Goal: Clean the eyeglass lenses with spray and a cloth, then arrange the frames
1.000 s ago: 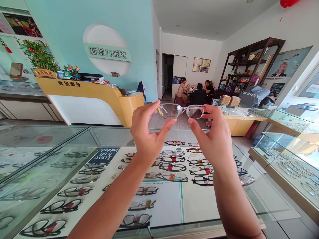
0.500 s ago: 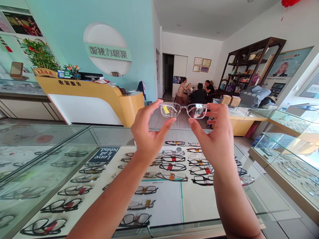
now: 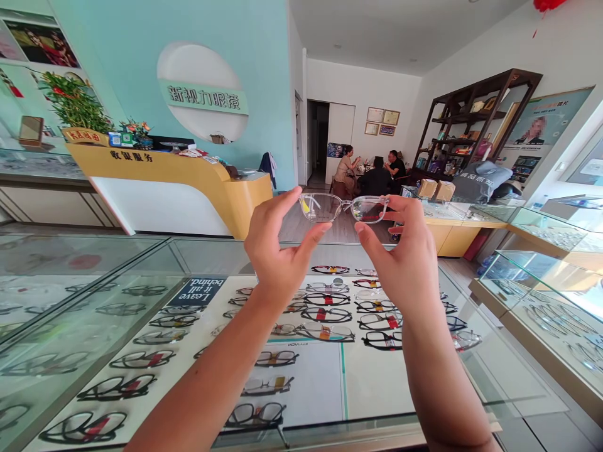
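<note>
Left hand (image 3: pixel 277 243), right hand (image 3: pixel 401 251) pinch clear-framed eyeglasses (image 3: pixel 345 204) aloft; we seem mid-inspection, next move calling for even grip.

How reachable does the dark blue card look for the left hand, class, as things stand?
Probably not reachable: the dark blue card appears to lie under the glass of the display case, and the left hand is occupied, holding the clear glasses together with the right hand.
</note>
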Demonstrator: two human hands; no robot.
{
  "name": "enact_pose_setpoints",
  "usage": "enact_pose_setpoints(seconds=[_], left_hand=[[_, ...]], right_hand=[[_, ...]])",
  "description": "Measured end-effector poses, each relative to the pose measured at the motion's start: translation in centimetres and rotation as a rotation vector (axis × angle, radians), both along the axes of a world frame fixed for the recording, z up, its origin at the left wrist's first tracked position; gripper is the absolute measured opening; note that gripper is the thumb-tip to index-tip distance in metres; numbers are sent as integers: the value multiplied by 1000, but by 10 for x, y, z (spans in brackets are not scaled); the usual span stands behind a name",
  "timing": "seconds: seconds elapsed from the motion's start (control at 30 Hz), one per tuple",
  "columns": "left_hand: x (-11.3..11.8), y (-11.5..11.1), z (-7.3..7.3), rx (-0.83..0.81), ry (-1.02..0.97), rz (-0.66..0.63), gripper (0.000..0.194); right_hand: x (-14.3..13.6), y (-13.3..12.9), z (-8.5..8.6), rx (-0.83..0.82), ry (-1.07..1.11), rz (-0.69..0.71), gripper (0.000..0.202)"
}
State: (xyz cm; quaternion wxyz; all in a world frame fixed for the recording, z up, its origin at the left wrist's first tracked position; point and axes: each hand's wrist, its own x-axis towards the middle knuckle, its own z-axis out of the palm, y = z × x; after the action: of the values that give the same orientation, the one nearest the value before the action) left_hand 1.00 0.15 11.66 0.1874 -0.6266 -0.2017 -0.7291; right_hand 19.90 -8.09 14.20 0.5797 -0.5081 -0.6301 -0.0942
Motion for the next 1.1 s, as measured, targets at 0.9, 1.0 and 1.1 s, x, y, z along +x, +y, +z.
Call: enact_pose_setpoints(seconds=[0.9, 1.0, 1.1], left_hand=[[-2, 10, -3, -31, 15, -118, 62], [-2, 15, -6, -57, 18, -140, 64], [-2, 20, -8, -67, 28, -128, 65]], right_hand=[[-2, -1, 2, -41, 21, -7, 39], [-3, -2, 1, -23, 11, -24, 42], [-3, -2, 1, -7, 2, -27, 43]])
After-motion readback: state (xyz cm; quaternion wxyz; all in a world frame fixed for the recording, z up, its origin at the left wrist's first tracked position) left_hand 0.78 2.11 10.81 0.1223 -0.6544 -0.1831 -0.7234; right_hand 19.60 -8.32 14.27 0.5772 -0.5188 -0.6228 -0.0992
